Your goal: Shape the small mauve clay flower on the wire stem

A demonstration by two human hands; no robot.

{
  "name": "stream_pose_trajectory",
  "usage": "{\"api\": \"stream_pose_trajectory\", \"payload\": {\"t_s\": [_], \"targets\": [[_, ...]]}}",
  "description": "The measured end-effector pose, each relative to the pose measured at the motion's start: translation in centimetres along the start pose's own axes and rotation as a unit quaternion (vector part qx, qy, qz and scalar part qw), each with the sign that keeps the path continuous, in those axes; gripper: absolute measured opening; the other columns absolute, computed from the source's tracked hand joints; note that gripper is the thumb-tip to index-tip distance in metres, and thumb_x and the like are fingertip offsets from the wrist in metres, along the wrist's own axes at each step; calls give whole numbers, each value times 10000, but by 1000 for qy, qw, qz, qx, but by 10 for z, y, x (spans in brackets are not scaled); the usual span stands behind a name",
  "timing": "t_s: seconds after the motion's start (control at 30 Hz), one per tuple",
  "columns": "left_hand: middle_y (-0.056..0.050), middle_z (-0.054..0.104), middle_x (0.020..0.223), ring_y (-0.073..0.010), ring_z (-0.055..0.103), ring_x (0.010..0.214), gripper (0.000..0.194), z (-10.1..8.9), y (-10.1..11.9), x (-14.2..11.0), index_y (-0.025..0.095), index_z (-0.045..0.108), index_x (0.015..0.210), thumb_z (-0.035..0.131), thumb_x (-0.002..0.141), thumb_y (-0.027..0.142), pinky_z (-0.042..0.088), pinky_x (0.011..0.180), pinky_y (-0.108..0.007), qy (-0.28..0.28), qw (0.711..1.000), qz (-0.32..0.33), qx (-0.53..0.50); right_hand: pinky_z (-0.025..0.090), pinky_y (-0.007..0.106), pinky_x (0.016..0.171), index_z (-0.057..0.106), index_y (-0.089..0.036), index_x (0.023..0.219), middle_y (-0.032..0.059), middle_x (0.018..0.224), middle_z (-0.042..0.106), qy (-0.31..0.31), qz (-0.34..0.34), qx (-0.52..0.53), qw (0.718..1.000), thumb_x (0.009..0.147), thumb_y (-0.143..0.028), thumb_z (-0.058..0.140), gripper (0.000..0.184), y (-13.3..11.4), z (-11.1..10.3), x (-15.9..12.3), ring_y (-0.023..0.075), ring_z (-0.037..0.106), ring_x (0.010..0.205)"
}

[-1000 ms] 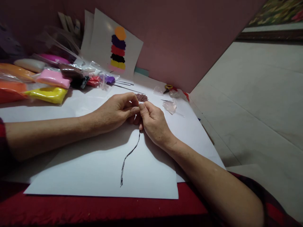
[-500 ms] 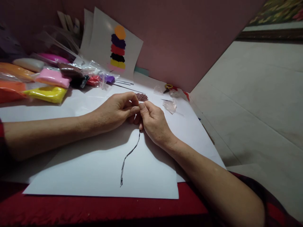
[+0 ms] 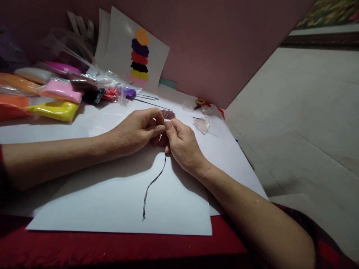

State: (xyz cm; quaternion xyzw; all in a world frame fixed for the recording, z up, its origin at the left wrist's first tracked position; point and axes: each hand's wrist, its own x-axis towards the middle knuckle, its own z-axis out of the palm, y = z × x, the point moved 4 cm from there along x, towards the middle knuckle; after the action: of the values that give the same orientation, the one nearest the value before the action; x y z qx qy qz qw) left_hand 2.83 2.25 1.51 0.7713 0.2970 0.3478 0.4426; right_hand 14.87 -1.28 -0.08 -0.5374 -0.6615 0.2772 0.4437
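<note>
My left hand (image 3: 134,130) and my right hand (image 3: 182,144) meet over a white sheet of paper (image 3: 112,194), fingertips pinched together. Whatever they pinch is too small to name. Just beyond the fingertips a small dark brownish-purple ribbed clay piece (image 3: 168,114) lies on the paper. A thin dark wavy line (image 3: 153,183) runs from under my right hand down toward the paper's near edge.
Bags of coloured clay lie at the left: yellow (image 3: 54,110), pink (image 3: 63,91), orange (image 3: 14,101). A card with stacked colour blobs (image 3: 139,56) leans on the pink wall. Scraps of clear plastic (image 3: 202,125) and small scissors (image 3: 199,102) lie at the right. A red surface (image 3: 112,248) borders the front.
</note>
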Motion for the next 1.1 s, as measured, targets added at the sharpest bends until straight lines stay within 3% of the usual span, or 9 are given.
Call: {"api": "stream_pose_trajectory", "payload": {"t_s": [0.7, 1.1], "targets": [[29, 573, 524, -109, 547, 502, 125, 0, 1, 0, 205, 477, 706, 549, 809, 206, 453, 499, -230, 16, 1000, 6, 7, 373, 250, 520, 477, -219, 699, -12, 637, 576, 0, -2, 1, 1000, 1007, -352, 408, 343, -1, 1, 0, 117, 489, 542], [18, 584, 524, -114, 555, 500, 127, -1, 2, 0, 210, 490, 697, 557, 802, 186, 444, 498, -232, 16, 1000, -4, 20, 359, 259, 521, 450, -226, 679, -16, 619, 516, 5, -2, -14, 1000, 1001, -337, 417, 342, -2, -1, -1, 123, 460, 538]]}}
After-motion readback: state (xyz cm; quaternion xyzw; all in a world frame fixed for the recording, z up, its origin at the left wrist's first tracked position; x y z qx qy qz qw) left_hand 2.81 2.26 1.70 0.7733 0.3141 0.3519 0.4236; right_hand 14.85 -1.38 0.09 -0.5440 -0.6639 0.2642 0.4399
